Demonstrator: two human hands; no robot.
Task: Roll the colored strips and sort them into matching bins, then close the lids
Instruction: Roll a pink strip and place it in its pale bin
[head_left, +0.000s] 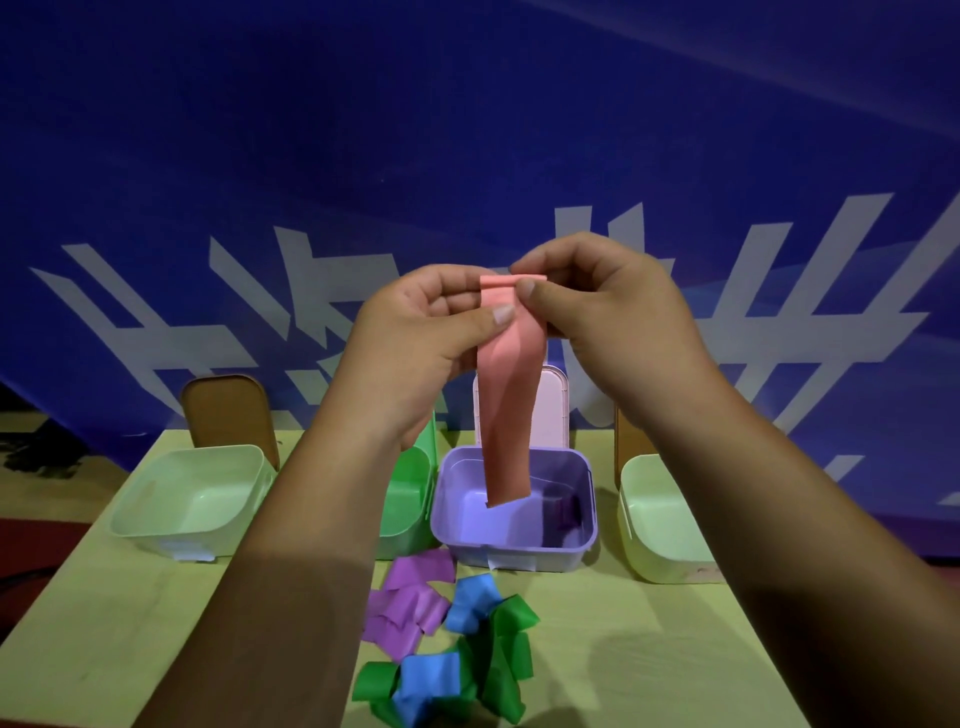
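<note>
A pink strip (506, 410) hangs down in front of me, its top edge folded over. My left hand (415, 332) pinches it near the top from the left, and my right hand (608, 301) pinches the folded top edge from the right. Its lower end dangles over the open purple bin (457, 540), which holds a dark purple piece. On the table near me lies a pile of loose strips: purple (410, 603), blue (472, 600) and green (509, 654). My left arm partly hides an open green bin (410, 514).
A pale green bin (187, 499) stands open at the left with a brown lid (228, 410) upright behind it. A second pale bin (660, 525) stands at the right. The purple bin's pink lid (553, 410) stands upright. A blue banner hangs behind the yellow-green table (623, 649).
</note>
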